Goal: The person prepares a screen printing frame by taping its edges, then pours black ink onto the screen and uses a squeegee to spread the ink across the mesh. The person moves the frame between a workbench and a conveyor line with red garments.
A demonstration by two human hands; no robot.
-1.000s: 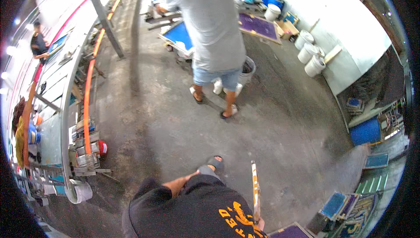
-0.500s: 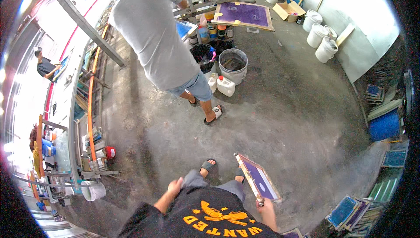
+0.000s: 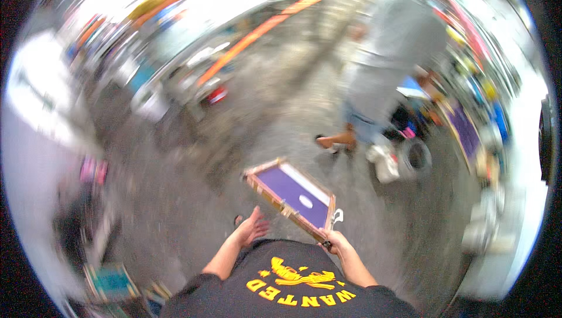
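White bucket (image 3: 151,107) at left, blurred, contents unreadable. Left hand (image 3: 253,228) open, just apart from the purple framed screen (image 3: 287,192). Screen sits tilted above the floor (image 3: 187,201); right hand (image 3: 335,241) grips its near-right corner. Further right: white jugs (image 3: 385,166), then grey bucket (image 3: 414,172), dark inside, can't tell contents.

Co-worker in grey shirt (image 3: 395,54): smeared by motion; hand detail lost. White containers (image 3: 384,163) and round bin (image 3: 415,157) beside them: blurred, bin contents unreadable. Pale worktop (image 3: 234,8), upper left: washed out, items along it reduced to colour streaks. Right grip (image 3: 335,242): fingers beneath the purple framed panel (image 3: 284,186) partly hidden. Panel's white oval (image 3: 305,201): nature unclear. Wearer's black shirt (image 3: 293,294): cut off by lower edge.
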